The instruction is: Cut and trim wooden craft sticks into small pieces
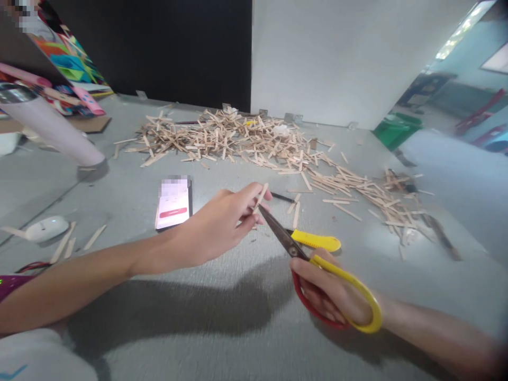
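Fingers (254, 203) of the left hand (214, 227) are pinched shut on one wooden stick (261, 196), held above the counter (222, 317). One pair of scissors (313, 259) is gripped by the right hand (329, 296), blade tips at the stick.

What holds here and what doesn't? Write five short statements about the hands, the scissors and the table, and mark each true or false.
1. The left hand pinches a short wooden stick in its fingers. True.
2. The right hand holds a pair of scissors with yellow and red handles. True.
3. The scissor blades point toward the person's body. False: they point away, up toward the stick in the left hand.
4. A phone lies on the table with its screen lit. True.
5. The pile of wooden sticks lies between the two arms, close to the person. False: it lies on the far side of the table, beyond both hands.
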Action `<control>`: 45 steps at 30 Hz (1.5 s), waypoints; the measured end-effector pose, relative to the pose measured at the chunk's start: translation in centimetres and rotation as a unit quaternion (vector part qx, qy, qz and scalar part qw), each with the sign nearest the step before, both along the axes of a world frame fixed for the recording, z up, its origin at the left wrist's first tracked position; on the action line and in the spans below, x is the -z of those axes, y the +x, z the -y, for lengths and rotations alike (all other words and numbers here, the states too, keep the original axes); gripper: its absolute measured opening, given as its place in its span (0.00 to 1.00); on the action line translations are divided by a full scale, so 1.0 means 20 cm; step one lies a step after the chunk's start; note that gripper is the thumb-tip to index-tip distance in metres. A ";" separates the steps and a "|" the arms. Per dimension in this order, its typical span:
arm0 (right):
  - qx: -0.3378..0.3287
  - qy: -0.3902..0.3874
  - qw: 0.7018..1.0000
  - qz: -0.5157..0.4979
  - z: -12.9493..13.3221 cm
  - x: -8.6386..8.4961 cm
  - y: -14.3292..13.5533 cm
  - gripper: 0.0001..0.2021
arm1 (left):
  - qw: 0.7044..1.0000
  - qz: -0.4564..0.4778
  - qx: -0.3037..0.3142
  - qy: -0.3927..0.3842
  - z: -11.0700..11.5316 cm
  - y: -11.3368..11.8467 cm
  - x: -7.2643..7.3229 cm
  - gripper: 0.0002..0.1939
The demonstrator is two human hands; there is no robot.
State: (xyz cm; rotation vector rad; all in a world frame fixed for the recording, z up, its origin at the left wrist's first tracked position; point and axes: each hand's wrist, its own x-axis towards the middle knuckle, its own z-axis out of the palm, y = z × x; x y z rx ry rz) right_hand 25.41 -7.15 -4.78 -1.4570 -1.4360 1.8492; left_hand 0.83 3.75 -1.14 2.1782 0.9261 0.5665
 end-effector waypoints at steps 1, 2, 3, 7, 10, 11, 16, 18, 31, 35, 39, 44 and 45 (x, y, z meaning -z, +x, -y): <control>0.002 -0.014 1.000 -0.002 0.00 0.00 0.01 0.43 | 1.000 -0.018 0.001 0.018 -0.01 0.00 0.00 0.09; 0.006 -0.028 1.000 -0.001 0.00 -0.01 0.01 0.42 | 0.999 -0.033 0.003 0.035 -0.01 -0.01 -0.01 0.10; 0.010 -0.043 0.999 0.000 0.00 -0.01 0.02 0.41 | 0.998 -0.046 0.007 0.052 -0.02 -0.01 -0.01 0.11; 0.022 -0.079 0.997 -0.004 0.00 -0.02 0.03 0.41 | 0.998 -0.041 0.026 0.045 -0.05 -0.02 -0.02 0.10; 0.009 -0.064 0.998 -0.020 0.00 0.00 0.03 0.43 | 0.996 0.031 0.045 -0.075 -0.06 -0.03 -0.02 0.09; 0.003 -0.048 0.998 -0.033 0.00 0.01 0.03 0.43 | 0.990 0.056 0.054 -0.117 -0.06 -0.03 -0.02 0.11; -0.033 0.035 0.995 -0.085 -0.01 0.02 0.03 0.43 | 0.969 0.117 0.080 -0.203 -0.06 -0.03 -0.02 0.17; -0.034 0.032 0.996 -0.070 -0.01 0.01 0.02 0.42 | 0.968 0.120 0.077 -0.205 -0.06 -0.03 -0.02 0.17; 0.009 0.032 0.995 0.094 0.01 -0.04 0.00 0.39 | 0.966 0.113 0.085 -0.214 -0.05 -0.03 -0.05 0.21; 0.019 0.051 0.993 0.106 0.02 -0.03 -0.01 0.40 | 0.970 0.111 0.089 -0.199 -0.04 -0.03 -0.05 0.20; 0.032 0.059 0.992 0.105 0.02 -0.03 -0.02 0.38 | 0.972 0.107 0.087 -0.188 -0.03 -0.03 -0.05 0.20; 0.016 0.088 0.989 0.118 0.02 -0.03 -0.01 0.38 | 0.977 0.094 0.079 -0.175 -0.02 -0.03 -0.06 0.20; 0.015 0.094 0.988 0.123 0.02 -0.02 -0.01 0.38 | 0.976 0.096 0.081 -0.176 -0.02 -0.03 -0.06 0.20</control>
